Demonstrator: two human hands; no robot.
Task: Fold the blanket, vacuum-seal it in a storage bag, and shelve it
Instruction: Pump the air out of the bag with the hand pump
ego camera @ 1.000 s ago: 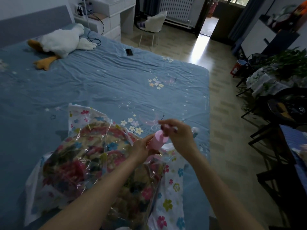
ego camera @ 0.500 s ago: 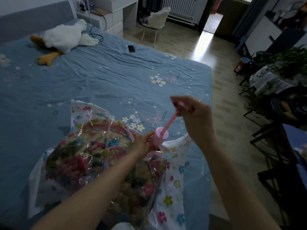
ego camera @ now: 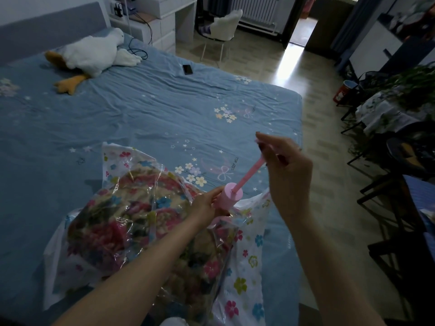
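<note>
A folded floral blanket (ego camera: pixel 131 222) lies inside a clear storage bag (ego camera: pixel 247 262) printed with small flowers, on the blue bed (ego camera: pixel 141 118). A pink hand pump (ego camera: pixel 231 196) stands on the bag near its right side. My left hand (ego camera: pixel 207 205) grips the pump's cylinder. My right hand (ego camera: pixel 282 161) holds the handle at the top of the pink plunger rod (ego camera: pixel 250 172), which is drawn far out and tilts up to the right.
A white plush goose (ego camera: pixel 91 52) and a black phone (ego camera: pixel 187 69) lie at the far side of the bed. A white chair (ego camera: pixel 223 27) stands beyond. Dark tables, chairs and plants (ego camera: pixel 400 95) line the right side across a tiled floor strip.
My right hand has pulled the plunger handle up and to the right, drawing the rod out of the pump. My left hand has stayed on the cylinder.
</note>
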